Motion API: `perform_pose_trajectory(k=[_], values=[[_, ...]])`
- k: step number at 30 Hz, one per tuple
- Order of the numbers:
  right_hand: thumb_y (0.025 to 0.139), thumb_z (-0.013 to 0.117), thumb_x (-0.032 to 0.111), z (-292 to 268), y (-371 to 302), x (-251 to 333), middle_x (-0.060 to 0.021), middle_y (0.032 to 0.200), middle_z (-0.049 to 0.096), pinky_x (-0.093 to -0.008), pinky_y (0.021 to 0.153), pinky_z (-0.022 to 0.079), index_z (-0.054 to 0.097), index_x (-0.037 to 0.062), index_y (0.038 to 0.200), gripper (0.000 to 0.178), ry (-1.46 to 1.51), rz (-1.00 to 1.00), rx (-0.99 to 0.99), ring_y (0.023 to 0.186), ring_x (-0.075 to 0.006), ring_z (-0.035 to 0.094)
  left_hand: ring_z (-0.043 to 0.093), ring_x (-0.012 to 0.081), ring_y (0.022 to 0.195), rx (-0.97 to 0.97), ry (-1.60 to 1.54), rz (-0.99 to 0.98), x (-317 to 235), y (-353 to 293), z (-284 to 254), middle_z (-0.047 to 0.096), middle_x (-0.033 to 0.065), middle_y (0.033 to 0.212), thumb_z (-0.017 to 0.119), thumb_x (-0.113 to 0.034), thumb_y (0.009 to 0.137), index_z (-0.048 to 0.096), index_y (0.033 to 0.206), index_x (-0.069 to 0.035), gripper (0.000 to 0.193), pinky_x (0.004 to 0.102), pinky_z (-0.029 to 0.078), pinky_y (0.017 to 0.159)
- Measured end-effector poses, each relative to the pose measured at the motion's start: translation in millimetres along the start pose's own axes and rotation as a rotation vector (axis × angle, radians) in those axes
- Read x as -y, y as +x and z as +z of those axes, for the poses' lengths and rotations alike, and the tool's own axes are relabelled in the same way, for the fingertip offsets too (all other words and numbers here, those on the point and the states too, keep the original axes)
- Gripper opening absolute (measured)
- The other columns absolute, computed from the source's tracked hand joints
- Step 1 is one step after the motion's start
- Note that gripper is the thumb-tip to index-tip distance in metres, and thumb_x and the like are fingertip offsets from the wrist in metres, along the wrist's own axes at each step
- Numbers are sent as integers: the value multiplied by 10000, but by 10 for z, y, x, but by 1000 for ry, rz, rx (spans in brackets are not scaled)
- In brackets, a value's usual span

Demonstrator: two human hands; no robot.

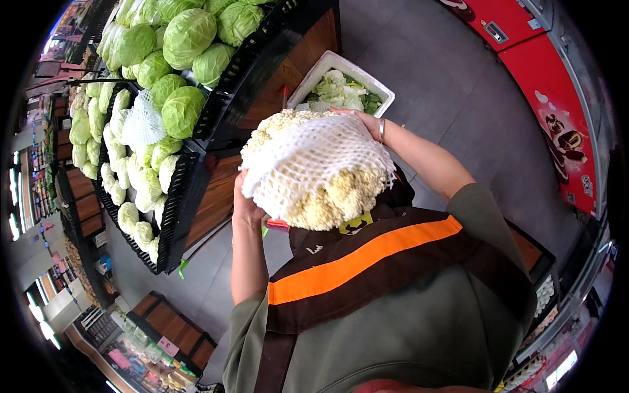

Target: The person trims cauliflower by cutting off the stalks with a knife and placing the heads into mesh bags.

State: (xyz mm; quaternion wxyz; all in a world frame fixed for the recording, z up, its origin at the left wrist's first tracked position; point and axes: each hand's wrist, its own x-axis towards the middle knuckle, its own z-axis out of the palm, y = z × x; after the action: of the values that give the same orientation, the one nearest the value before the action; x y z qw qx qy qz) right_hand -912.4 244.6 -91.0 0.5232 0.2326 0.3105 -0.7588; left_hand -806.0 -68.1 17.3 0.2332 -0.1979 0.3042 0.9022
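A large cauliflower (337, 200) is held up in front of my body, partly wrapped in a white foam net (314, 154). Its bumpy cream florets show at the near side and along the far left edge. My left hand (246, 198) grips it from the left, fingers partly hidden beneath the net. At the far right side my right hand (364, 123), with a silver bracelet at the wrist, is closed around its edge. Beyond the cauliflower, a white foam box (383, 98) on the floor holds loose green and pale leaves (339, 90).
To the left, a wood-sided stand with black crates (226, 88) bears round green cabbages (189, 38) and longer pale cabbages (129, 215). An empty foam net (143, 121) lies on them. A red freezer (547, 98) stands at the right. Another wooden stand (173, 327) is at the lower left.
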Motion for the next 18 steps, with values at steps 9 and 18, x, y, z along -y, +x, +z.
perform_pose_trajectory(k=[9, 18], values=[[977, 454, 375, -150, 55, -92, -65, 1150, 667, -317, 857, 540, 629, 88, 1188, 398, 10, -59, 6, 974, -154, 659, 484, 302, 1242, 21, -142, 211, 183, 193, -69, 471, 108, 1401, 429, -752, 815, 389, 1407, -63, 909, 470, 390, 1042], [978, 461, 363, 214, -195, 145, -68, 1169, 656, -325, 933, 497, 597, 75, 1218, 399, -10, -89, 3, 1011, -149, 641, 439, 318, 1283, -108, -161, 319, 213, 150, 61, 413, 114, 1445, 447, -661, 880, 337, 1447, -103, 803, 486, 348, 1079]])
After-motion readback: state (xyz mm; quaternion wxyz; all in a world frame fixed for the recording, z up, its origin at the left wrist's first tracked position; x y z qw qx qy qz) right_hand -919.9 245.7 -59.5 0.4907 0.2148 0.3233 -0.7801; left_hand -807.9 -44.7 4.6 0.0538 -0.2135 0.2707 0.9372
